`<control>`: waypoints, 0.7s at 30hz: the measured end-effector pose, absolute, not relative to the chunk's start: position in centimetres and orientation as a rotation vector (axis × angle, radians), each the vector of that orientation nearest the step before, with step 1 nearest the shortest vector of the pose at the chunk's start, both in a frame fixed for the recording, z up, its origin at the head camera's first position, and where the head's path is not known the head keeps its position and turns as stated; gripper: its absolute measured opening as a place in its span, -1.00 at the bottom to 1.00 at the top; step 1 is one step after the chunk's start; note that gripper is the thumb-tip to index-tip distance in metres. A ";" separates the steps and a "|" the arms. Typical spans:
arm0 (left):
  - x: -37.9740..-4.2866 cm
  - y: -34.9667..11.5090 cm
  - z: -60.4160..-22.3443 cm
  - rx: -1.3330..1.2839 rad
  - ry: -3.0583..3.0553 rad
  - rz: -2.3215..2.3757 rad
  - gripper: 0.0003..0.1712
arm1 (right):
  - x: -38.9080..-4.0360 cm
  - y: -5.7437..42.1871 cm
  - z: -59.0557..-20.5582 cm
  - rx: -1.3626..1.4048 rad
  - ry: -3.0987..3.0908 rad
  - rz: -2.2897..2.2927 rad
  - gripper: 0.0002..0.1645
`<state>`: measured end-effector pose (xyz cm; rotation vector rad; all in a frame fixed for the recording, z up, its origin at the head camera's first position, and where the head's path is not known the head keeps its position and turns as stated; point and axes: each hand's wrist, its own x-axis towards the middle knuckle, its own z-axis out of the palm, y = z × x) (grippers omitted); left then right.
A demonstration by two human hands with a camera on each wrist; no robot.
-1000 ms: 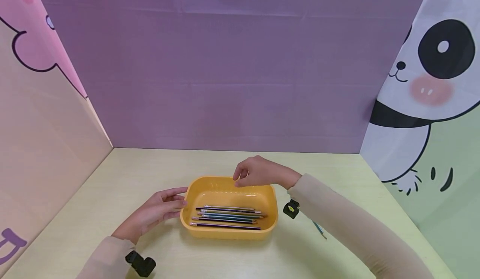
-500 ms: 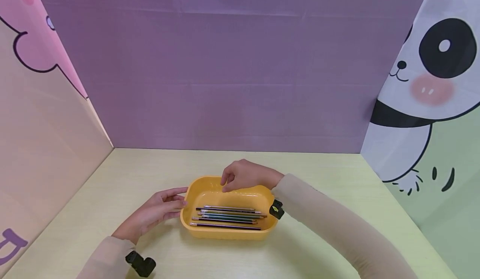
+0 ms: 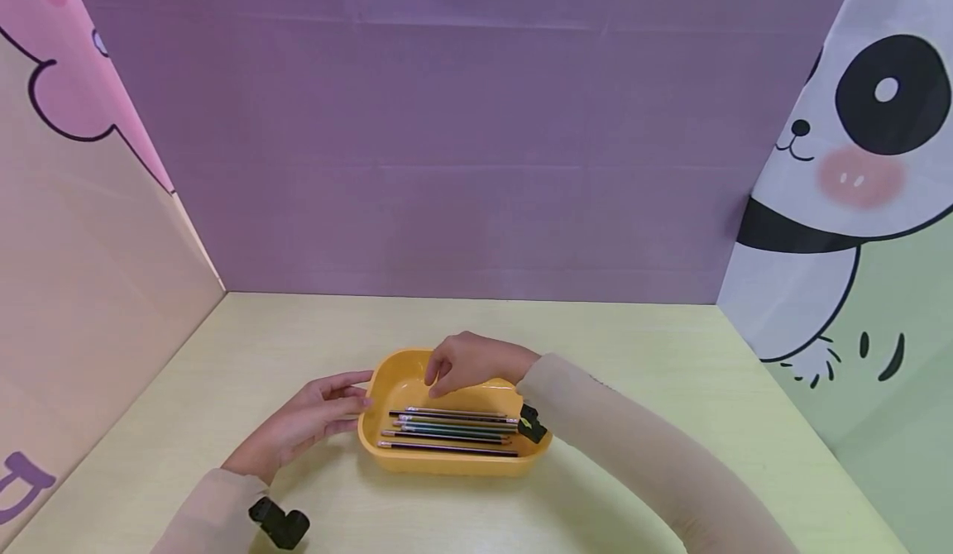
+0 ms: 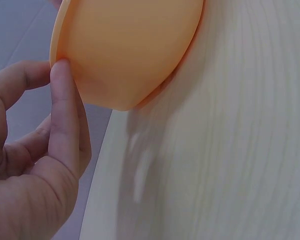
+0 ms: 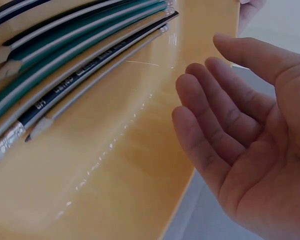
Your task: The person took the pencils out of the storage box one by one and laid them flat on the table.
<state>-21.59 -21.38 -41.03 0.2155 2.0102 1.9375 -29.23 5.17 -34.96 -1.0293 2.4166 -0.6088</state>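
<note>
Pencils (image 3: 450, 432), one group, dark, green and yellow barrels: lying side by side inside the yellow tray (image 3: 447, 466), near its front wall, the foremost a little apart from the rest; points and eraser ends mixed. Yellow tray, oblong, rounded corners: standing flat on the pale table (image 3: 298, 335), its floor showing as a strip between the pencils and the back wall. Table surface extends on both sides of the tray, in front of it, and behind it as far as the purple backdrop (image 3: 469, 140), well apart. Left hand (image 3: 301, 417): at the tray's left end, thumb and fingertips pinching the rim, the other fingers spread loosely outside the wall. Right hand (image 3: 476, 365): over the rear part of the tray, behind the pencils, fingers gently bent and parted from the thumb, palm bare, nothing in its grasp. Right wrist camera (image 3: 532, 424): overlapping the tray's right end in the head view. Panda panel (image 3: 841, 157): beyond the table, right of the tray.
</note>
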 end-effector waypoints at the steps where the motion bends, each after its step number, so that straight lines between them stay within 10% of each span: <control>1: -21.6 -21.4 -41.1 0.219 2.009 1.939 -0.21 | -29.3 5.1 -35.1 -1.023 2.412 -0.601 -0.79; 21: -21.6 -21.2 -40.9 0.186 2.038 1.915 -0.21 | -29.0 4.1 -37.2 -1.002 2.372 -0.487 -0.77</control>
